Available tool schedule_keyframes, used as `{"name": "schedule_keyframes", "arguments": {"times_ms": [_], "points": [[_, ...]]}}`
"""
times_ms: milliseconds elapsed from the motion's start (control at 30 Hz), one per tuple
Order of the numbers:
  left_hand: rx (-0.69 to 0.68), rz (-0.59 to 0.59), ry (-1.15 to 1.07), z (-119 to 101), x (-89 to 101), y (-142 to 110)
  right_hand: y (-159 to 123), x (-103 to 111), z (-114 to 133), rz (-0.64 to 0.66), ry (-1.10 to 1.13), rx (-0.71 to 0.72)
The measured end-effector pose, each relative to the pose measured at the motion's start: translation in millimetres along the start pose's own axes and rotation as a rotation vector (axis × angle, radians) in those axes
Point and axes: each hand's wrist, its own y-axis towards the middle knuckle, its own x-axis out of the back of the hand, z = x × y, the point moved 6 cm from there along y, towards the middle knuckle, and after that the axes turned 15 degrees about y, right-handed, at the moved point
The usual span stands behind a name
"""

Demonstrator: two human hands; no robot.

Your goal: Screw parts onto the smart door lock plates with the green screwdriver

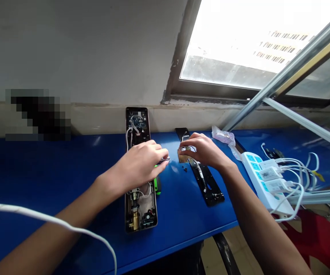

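Note:
My left hand is closed, fingertips pinched on a small shiny metal piece whose kind I cannot make out. It is above an opened long electronic housing, with a circuit board at the far end and brass-coloured parts at the near end. A green-and-black handle lies beside the housing, partly hidden by that hand. My right hand is closed on a tan metal plate, above a long black panel with a white-wrapped cable. Several small dark screws lie close to the plate.
A white power strip with plugged-in chargers and white cables stands at the right. Behind it lies a clear plastic bag. A white cable hangs across the lower left. Metal frame bars cross the right side of the blue table.

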Motion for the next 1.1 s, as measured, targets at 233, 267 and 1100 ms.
{"name": "schedule_keyframes", "arguments": {"times_ms": [233, 267, 1100], "points": [[-0.123, 0.18, 0.157, -19, -45.4, 31, 26, -32, -22, 0.199, -0.137, 0.04], [-0.123, 0.198, 0.178, -20, -48.8, 33, 28, -35, -25, 0.209, -0.145, 0.038], [-0.102, 0.246, 0.273, -28, -63.5, 49, 18, -45, -52, 0.251, -0.147, 0.047]]}}
